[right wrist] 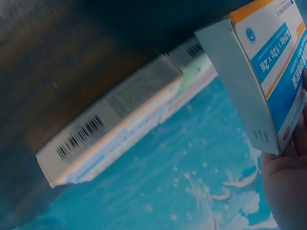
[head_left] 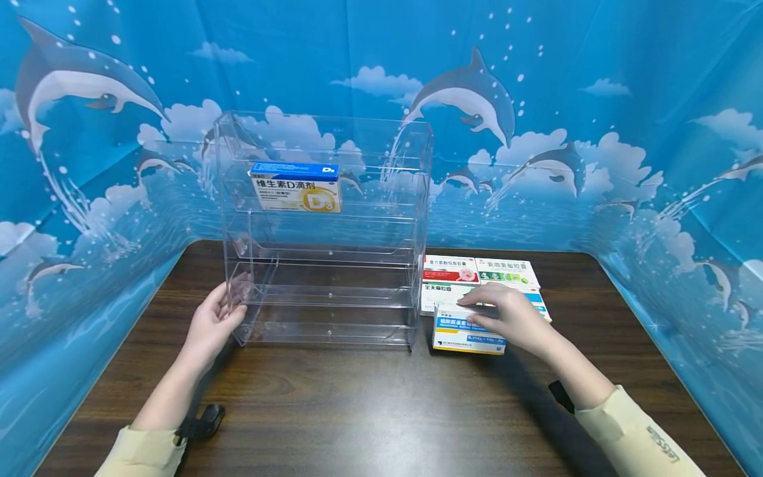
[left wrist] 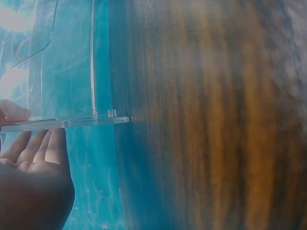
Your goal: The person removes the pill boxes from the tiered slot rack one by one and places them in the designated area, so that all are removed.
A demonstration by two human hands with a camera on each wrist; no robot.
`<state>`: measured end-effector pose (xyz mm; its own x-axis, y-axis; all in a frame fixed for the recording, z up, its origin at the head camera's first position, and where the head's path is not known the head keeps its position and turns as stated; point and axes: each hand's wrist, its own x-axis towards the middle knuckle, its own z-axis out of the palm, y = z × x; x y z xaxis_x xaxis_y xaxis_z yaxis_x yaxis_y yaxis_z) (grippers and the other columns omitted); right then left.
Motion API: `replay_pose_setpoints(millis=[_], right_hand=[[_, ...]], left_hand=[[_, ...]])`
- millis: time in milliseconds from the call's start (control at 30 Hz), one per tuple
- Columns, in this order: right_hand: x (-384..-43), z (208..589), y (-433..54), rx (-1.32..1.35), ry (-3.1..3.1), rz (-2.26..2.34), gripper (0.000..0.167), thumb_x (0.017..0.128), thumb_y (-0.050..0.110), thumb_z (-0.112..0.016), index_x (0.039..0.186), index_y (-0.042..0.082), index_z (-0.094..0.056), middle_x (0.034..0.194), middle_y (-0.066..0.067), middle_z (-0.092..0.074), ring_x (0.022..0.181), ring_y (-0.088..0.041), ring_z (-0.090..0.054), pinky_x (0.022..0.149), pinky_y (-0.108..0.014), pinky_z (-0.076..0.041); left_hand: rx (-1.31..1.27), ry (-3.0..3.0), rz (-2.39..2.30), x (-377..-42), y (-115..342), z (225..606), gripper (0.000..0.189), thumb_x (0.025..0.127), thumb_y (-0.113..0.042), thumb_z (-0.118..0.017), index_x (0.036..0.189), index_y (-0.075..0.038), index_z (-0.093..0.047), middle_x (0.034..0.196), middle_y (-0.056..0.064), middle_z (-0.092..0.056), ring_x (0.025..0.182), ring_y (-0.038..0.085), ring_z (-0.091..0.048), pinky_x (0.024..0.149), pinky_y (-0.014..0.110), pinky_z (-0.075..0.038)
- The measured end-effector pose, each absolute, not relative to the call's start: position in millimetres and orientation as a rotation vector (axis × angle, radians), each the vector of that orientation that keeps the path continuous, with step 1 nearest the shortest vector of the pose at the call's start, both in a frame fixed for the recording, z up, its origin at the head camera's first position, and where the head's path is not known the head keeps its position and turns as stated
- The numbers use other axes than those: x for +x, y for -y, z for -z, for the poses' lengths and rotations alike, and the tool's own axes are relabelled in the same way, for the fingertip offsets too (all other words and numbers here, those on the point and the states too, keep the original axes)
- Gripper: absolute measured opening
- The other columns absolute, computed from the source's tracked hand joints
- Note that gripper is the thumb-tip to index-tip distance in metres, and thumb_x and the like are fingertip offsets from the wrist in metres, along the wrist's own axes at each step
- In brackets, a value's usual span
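A clear acrylic rack [head_left: 330, 333] with several tiers stands on the table. Its side panel [left wrist: 81, 121] is pinched by my left hand [head_left: 208, 323], thumb on one face and fingers on the other in the left wrist view. My right hand [head_left: 514, 315] holds a blue-and-white medicine box [head_left: 467, 336] with an orange stripe, tilted with its printed face toward me. In the right wrist view the box [right wrist: 273, 67] shows its plain white side, and part of the hand [right wrist: 288, 184] is cut off. A vitamin D drops box [head_left: 298, 189] sits on an upper tier.
Right of the rack, several medicine boxes lie flat: a red-and-white one [head_left: 448, 270], a green-and-white one [head_left: 508, 271], a white one [head_left: 440, 298] and a partly covered blue-striped one [head_left: 541, 305]. A blue dolphin-print curtain [head_left: 381, 53] surrounds the dark wooden table [head_left: 334, 411].
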<state>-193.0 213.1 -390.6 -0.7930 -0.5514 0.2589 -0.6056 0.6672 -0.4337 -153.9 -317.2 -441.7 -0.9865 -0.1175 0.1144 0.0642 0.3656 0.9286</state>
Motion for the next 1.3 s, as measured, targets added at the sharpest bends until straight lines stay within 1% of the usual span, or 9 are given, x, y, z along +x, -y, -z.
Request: replay_pose_setpoints(millis=[267,500,667,767,967,1167,1300], right_hand=[[-192,408,-214,0.951,2.888,-0.884,0.031,0.089,0.011,-0.086,0.120,0.015,-0.081,0.118,-0.002,-0.080,0.114,-0.025,-0.073,0.100,-0.051,-0.062],[-195,419,-213,0.944,2.947,-0.981,0.029,0.090,0.013,-0.085,0.119,0.015,-0.081,0.117,-0.002,-0.080,0.109,-0.022,-0.073,0.097,-0.044,-0.064],[-198,426,-212,0.922,2.994,-1.007,0.027,0.092,0.015,-0.083,0.119,0.015,-0.081,0.118,-0.002,-0.080,0.109,-0.021,-0.072,0.096,-0.035,-0.063],[-200,429,-211,0.916,3.031,-1.035,0.026,0.094,0.016,-0.082,0.120,0.015,-0.081,0.119,-0.003,-0.080,0.110,-0.021,-0.071,0.098,-0.034,-0.062],[-202,438,-209,0.933,3.091,-1.027,0.025,0.096,0.018,-0.079,0.121,0.014,-0.080,0.119,-0.003,-0.080,0.108,-0.019,-0.070,0.100,-0.039,-0.062],[-201,439,-206,0.935,3.092,-0.969,0.027,0.096,0.019,-0.080,0.122,0.014,-0.079,0.121,-0.003,-0.079,0.110,-0.021,-0.071,0.101,-0.050,-0.062],[-195,434,-206,0.938,3.039,-0.912,0.029,0.094,0.018,-0.081,0.123,0.012,-0.079,0.119,-0.003,-0.079,0.111,-0.023,-0.073,0.101,-0.051,-0.062]], left_hand=[[0.026,2.460,1.651,-154,317,442,0.060,0.104,0.004,-0.056,0.161,0.008,-0.034,0.155,0.039,-0.045,0.108,-0.032,-0.045,0.095,-0.006,-0.043],[0.024,2.479,1.632,-155,317,441,0.060,0.105,0.002,-0.055,0.161,0.006,-0.034,0.156,0.037,-0.045,0.112,-0.029,-0.046,0.096,-0.005,-0.042],[0.046,2.497,1.628,-155,318,441,0.061,0.105,0.001,-0.055,0.162,0.007,-0.033,0.156,0.037,-0.046,0.107,-0.032,-0.044,0.093,-0.006,-0.042],[0.056,2.502,1.635,-156,318,441,0.061,0.105,0.001,-0.056,0.162,0.006,-0.033,0.157,0.035,-0.046,0.106,-0.033,-0.043,0.092,-0.007,-0.042],[0.081,2.515,1.656,-156,318,440,0.063,0.106,0.001,-0.055,0.164,0.004,-0.031,0.160,0.034,-0.044,0.108,-0.030,-0.044,0.094,-0.007,-0.041],[0.103,2.533,1.633,-155,318,439,0.063,0.106,-0.001,-0.055,0.164,0.004,-0.031,0.158,0.036,-0.044,0.104,-0.031,-0.042,0.092,-0.008,-0.040],[0.095,2.541,1.604,-155,318,440,0.062,0.106,0.000,-0.056,0.163,0.004,-0.033,0.158,0.035,-0.046,0.104,-0.032,-0.041,0.092,-0.008,-0.040]])
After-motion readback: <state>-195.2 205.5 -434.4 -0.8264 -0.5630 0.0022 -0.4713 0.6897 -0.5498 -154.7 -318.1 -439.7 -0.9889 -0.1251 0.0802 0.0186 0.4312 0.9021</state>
